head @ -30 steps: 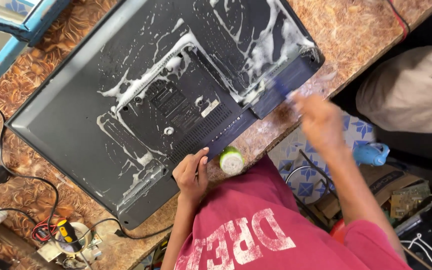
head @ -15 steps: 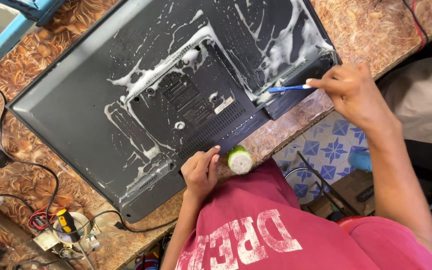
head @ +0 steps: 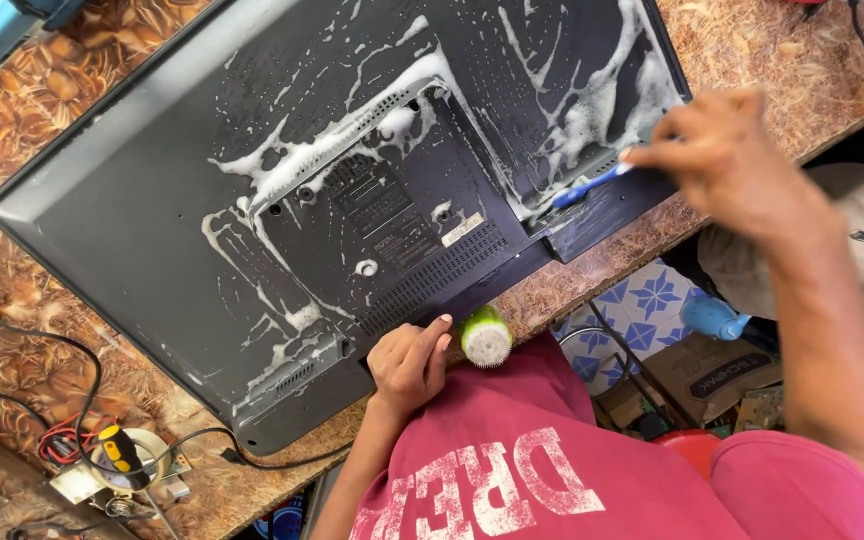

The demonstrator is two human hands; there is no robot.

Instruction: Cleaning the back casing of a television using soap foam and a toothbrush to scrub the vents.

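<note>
Right hand (head: 727,165) has its fingers (head: 652,152) pinched around a blue toothbrush (head: 587,186), bristle end down on the back of the TV (head: 252,200), right near the lower corner where the foam (head: 592,110) is thickest. Left hand (head: 410,358) is curled at the near edge of the TV; its fingers (head: 437,335) are bent and seem to be holding a small green-and-white brush (head: 486,337), though I can't tell how firmly.

The TV lies face down on a brown patterned tabletop (head: 742,60), with white suds smeared across the raised centre panel and along the vent slots (head: 432,285). Off to the left there are cables (head: 12,330), a yellow-handled screwdriver (head: 122,450) and some loose wiring.

What worries me: that foam sits right on the vents and screw holes, so liquid could seep inside onto the electronics. Also, one corner of the set hangs over the tabletop edge, so hard scrubbing there could shift it.
</note>
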